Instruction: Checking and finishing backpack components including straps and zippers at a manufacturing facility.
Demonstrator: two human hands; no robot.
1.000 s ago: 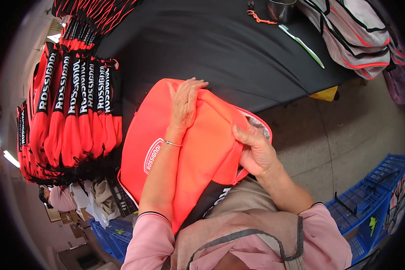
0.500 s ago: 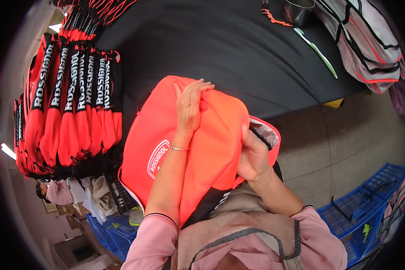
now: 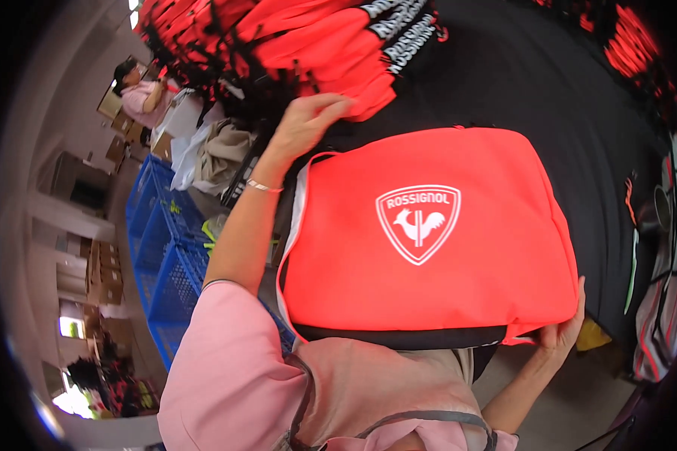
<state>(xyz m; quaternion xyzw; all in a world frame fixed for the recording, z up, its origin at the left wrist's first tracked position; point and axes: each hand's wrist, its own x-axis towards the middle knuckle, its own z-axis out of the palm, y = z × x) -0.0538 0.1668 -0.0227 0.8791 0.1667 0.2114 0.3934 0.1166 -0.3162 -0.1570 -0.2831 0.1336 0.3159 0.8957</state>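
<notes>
1. Red bag (image 3: 346, 248): I see it near bag stack (image 3: 331, 56), below and right.
2. Right hand (image 3: 564, 331): holding red bag's lower right corner, well apart from stack.
3. Left hand (image 3: 307, 126): at stack's lower edge; I can't tell whether it's gripping.

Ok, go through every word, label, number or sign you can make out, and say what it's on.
I won't copy out lettering, but it stands here:
Red bag: white word atop a shield with a rooster.
Stacked red-and-black bags: white lettering on black bands, partly blurred.
Distant brown boxes: any print is too small.
</notes>
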